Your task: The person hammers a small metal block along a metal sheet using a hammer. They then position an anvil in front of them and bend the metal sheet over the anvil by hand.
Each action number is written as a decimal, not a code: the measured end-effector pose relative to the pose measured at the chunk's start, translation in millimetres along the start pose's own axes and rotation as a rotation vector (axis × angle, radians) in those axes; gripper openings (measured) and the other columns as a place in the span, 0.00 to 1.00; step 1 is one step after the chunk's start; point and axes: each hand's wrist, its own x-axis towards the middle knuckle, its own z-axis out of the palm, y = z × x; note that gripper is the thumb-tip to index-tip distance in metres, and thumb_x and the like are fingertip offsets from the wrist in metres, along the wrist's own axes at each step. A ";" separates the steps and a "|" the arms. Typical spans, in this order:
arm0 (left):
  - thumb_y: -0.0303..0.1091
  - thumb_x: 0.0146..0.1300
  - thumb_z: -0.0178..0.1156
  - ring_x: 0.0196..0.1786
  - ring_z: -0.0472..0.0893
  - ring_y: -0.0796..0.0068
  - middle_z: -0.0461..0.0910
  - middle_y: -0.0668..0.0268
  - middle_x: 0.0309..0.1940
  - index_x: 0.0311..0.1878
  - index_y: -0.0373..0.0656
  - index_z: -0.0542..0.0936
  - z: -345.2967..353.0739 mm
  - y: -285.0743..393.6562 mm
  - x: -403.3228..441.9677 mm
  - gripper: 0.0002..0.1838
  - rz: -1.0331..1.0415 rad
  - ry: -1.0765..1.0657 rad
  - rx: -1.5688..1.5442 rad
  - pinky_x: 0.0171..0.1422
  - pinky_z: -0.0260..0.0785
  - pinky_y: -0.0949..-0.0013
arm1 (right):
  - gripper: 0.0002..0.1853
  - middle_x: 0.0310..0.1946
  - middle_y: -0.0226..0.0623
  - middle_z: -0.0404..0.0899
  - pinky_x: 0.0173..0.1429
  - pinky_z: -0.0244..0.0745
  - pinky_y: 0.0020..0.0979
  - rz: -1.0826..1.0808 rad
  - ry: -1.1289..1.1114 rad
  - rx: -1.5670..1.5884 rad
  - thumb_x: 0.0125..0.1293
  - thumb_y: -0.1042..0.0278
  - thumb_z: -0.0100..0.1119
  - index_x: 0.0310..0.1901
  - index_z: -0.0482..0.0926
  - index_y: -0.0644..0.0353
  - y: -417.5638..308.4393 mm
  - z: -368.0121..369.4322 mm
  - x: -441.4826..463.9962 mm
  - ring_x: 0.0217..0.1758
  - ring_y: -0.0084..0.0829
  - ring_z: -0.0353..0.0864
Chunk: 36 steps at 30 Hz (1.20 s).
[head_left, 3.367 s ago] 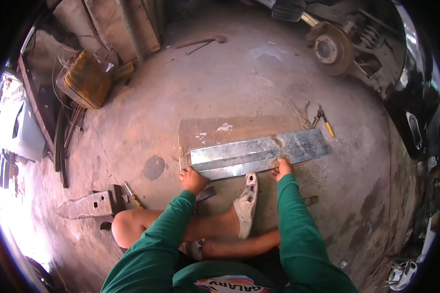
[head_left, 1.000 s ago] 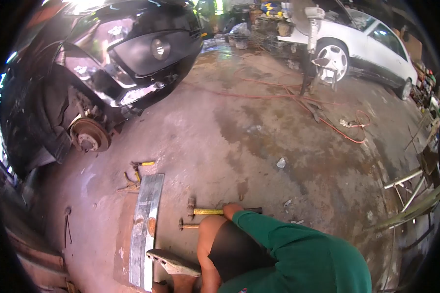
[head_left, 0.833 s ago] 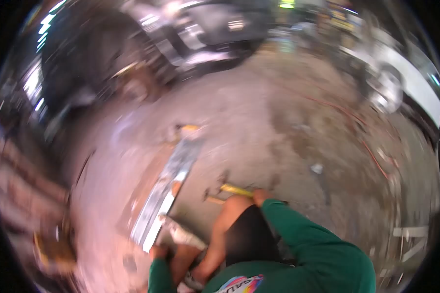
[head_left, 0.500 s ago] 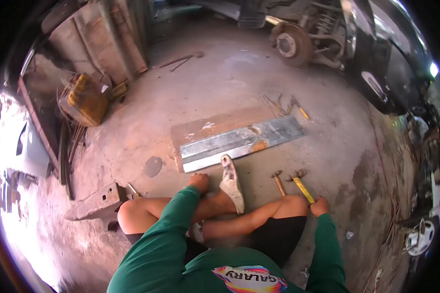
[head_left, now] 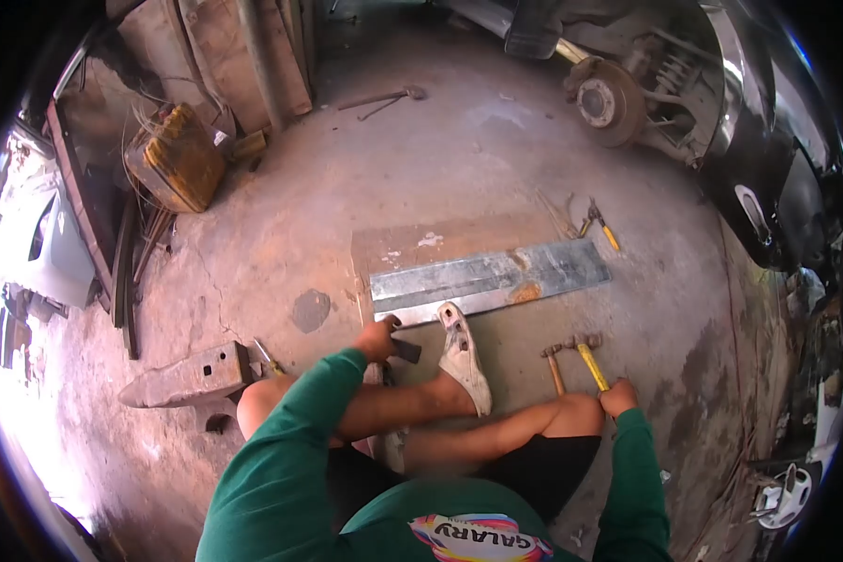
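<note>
My right hand (head_left: 618,398) is closed around the yellow handle of a hammer (head_left: 591,363), whose head lies on the floor beyond my right knee. Beside it is a smaller hammer (head_left: 554,370) with a wooden handle. Near the lower left corner of a long metal sheet (head_left: 478,280), my left hand (head_left: 376,339) is closed on a dark block (head_left: 406,351). The sheet lies partly over a flat brown board (head_left: 393,245) and has a rusty patch at its lower edge. My shoe (head_left: 464,361) is just below the sheet.
An anvil (head_left: 192,375) and a screwdriver (head_left: 269,358) are at the left. Pliers with yellow handles (head_left: 601,225) lie past the sheet's right end. A yellow container (head_left: 176,159) stands at the back left, and a car's brake disc (head_left: 610,103) at the back right.
My right hand has left the sheet and now grips the yellow-handled hammer. My left hand has moved off the sheet's corner to the dark block. The view swung right, then back.
</note>
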 end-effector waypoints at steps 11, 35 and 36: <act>0.40 0.68 0.67 0.53 0.88 0.41 0.89 0.45 0.49 0.61 0.49 0.87 40.4 64.9 8.3 0.19 0.427 0.030 0.156 0.64 0.81 0.45 | 0.07 0.28 0.29 0.78 0.27 0.72 0.32 0.087 -0.441 0.860 0.76 0.66 0.69 0.45 0.80 0.56 -80.0 -44.9 -51.8 0.25 0.25 0.74; 0.35 0.68 0.76 0.46 0.86 0.71 0.92 0.62 0.41 0.54 0.41 0.91 -93.9 -75.7 80.8 0.15 0.035 0.155 -0.381 0.57 0.79 0.61 | 0.07 0.28 0.27 0.75 0.31 0.75 0.28 -0.352 -0.600 1.056 0.85 0.67 0.56 0.47 0.75 0.60 -257.4 -55.1 -141.3 0.27 0.20 0.77; 0.36 0.68 0.76 0.47 0.86 0.71 0.92 0.62 0.42 0.56 0.42 0.90 -88.3 -82.0 82.6 0.15 0.067 0.142 -0.444 0.58 0.79 0.61 | 0.06 0.28 0.27 0.76 0.32 0.75 0.27 -0.373 -0.555 0.986 0.86 0.68 0.55 0.48 0.76 0.61 -269.1 -59.2 -140.2 0.28 0.19 0.77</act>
